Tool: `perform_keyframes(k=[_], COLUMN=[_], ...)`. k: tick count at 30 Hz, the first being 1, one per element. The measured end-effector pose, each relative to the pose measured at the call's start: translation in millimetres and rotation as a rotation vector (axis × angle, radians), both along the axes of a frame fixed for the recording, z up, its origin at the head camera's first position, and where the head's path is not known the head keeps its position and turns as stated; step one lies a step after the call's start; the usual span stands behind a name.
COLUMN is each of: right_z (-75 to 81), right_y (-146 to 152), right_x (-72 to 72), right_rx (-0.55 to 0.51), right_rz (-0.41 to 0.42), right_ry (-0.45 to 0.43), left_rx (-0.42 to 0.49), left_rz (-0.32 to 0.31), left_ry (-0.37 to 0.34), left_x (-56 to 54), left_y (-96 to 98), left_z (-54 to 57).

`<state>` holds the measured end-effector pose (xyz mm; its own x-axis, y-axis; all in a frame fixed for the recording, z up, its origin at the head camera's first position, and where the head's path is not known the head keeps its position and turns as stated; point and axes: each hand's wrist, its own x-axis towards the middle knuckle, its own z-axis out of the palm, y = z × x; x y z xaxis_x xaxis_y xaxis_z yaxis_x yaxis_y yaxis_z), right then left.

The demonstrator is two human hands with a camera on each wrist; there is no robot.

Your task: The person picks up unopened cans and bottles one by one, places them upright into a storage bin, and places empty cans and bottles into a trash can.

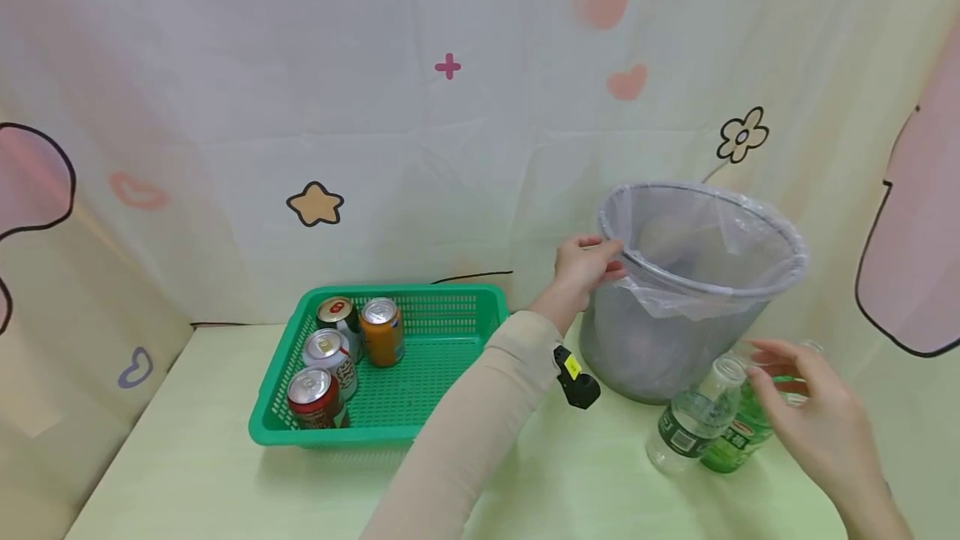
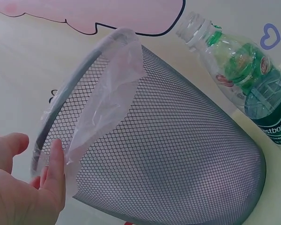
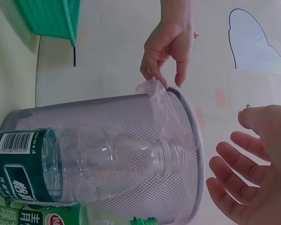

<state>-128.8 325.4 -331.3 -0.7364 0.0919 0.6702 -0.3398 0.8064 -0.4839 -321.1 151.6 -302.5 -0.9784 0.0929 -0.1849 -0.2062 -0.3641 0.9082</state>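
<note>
My left hand (image 1: 581,263) is at the left rim of a grey mesh wastebasket (image 1: 637,348), its straight fingers touching the clear plastic liner (image 2: 105,101) folded over the edge. In the left wrist view the thumb stands apart from the fingers. My right hand (image 1: 821,415) is held beside two bottles, fingers loosely bent and nothing in them. One is a clear, capless water bottle (image 3: 107,159) with a dark green label; the other is a green drink bottle (image 1: 738,440) with a green cap. Both stand in front of the wastebasket, and my right hand partly hides the green one.
Left of the wastebasket, a green plastic basket (image 1: 408,437) holds several drink cans, among them an orange can (image 1: 382,336) and a dark red can (image 1: 318,402). A pale table (image 1: 187,473) lies beneath. Behind hangs a patterned curtain (image 1: 375,107).
</note>
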Motion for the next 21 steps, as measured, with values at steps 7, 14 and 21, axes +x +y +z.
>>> perform_keyframes(k=[7, 14, 21], right_z=[-2.1, -2.1, -2.0], right_y=[10, 19, 26], right_x=[2.3, 3.0, -0.9], right_rx=[-0.023, -0.071, -0.153], right_rz=[-0.042, -0.139, -0.222], right_ry=[0.021, 0.011, -0.015], left_rx=[-0.063, -0.111, -0.076], left_rz=[-0.003, -0.002, -0.001], left_ry=[-0.017, -0.026, -0.026], left_x=[2.0, 0.7, -0.4], left_y=[6.9, 11.0, 11.6], left_z=[3.2, 4.0, 5.7])
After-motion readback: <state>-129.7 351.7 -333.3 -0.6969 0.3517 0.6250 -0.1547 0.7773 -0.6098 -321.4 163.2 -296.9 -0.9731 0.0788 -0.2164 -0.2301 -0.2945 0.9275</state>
